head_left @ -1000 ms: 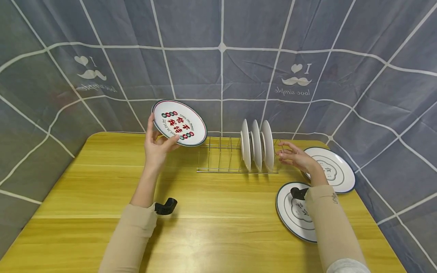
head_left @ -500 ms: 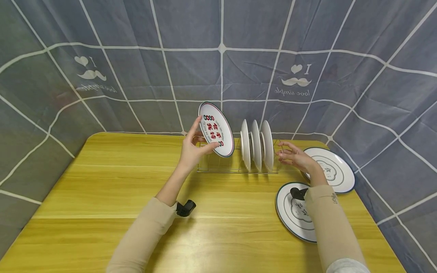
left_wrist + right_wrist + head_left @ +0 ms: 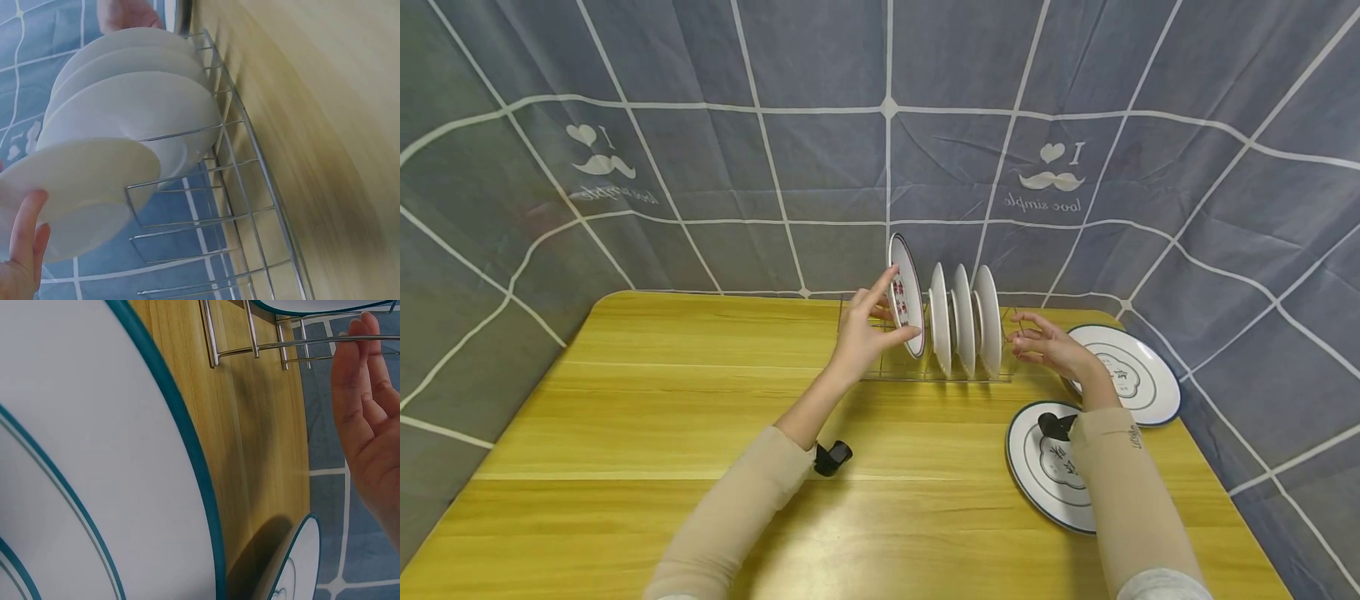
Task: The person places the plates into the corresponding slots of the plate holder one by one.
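My left hand [image 3: 861, 337] grips a white plate with red characters [image 3: 906, 296] by its rim, fingers behind and thumb in front. The plate stands nearly upright over the wire dish rack [image 3: 887, 377], left of several white plates [image 3: 962, 321] slotted on edge in it. In the left wrist view, the held plate's pale underside [image 3: 87, 187] faces the camera beside the rack's wires. My right hand [image 3: 1051, 343] stays at the rack's right end, its fingers loosely spread. In the right wrist view, its fingertips [image 3: 357, 344] lie against a rack wire.
Two blue-rimmed plates lie at the right: one plate [image 3: 1142, 358] near the table's back corner, another plate [image 3: 1037, 479] partly under the right forearm. A grey gridded curtain [image 3: 820, 150] rises behind the wooden table [image 3: 647, 433].
My left hand has carried the plate rightward from beyond the rack's left end to beside the racked plates, turning it from facing the camera to nearly edge-on. The right hand has stayed put.
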A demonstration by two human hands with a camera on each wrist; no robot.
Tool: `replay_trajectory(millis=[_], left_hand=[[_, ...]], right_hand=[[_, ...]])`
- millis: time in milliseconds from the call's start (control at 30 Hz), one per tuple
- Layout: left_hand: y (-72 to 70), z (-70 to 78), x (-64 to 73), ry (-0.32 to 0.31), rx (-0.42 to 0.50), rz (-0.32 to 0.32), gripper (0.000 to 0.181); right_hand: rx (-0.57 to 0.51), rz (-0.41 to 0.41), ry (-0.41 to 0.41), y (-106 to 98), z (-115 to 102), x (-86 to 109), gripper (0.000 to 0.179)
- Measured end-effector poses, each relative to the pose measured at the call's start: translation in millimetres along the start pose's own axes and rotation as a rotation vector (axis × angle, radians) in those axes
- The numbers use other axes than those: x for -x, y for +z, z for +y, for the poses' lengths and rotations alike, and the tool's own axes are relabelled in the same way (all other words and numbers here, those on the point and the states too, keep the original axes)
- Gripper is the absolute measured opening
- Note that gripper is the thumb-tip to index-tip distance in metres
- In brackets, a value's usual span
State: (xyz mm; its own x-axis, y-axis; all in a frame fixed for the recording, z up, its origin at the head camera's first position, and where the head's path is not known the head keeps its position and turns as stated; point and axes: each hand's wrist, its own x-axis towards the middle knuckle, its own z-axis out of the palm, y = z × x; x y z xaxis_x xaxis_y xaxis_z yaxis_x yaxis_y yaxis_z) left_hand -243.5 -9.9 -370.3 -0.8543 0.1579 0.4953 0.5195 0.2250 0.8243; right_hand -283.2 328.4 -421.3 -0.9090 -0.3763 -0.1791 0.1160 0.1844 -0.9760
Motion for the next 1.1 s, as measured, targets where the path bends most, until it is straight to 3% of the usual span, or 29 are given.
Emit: replay_trajectory(millis=[233, 500, 767, 1100], left_hand=[[14.6, -2.7, 1.2, -0.027, -0.028, -0.041, 0.084], [30.0, -16.1, 3.3, -0.027, -0.031, -0.043, 0.080], [36.6, -25.5, 5.8, -0.037, -0.051, -0.041, 0.077], [39.3, -30.5, 7.7, -0.072, 0.007, -0.070, 0.077]], right_hand=[[0.004, 0.004, 0.005, 1, -1, 0.7, 0.042], [-0.003, 0.002, 0.004, 1, -1, 1.0, 0.043], [-0.001, 0.004, 0.003, 1, -1, 1.4, 0.043], [-0.011, 0.006, 0.003, 1, -1, 0.9, 0.043]])
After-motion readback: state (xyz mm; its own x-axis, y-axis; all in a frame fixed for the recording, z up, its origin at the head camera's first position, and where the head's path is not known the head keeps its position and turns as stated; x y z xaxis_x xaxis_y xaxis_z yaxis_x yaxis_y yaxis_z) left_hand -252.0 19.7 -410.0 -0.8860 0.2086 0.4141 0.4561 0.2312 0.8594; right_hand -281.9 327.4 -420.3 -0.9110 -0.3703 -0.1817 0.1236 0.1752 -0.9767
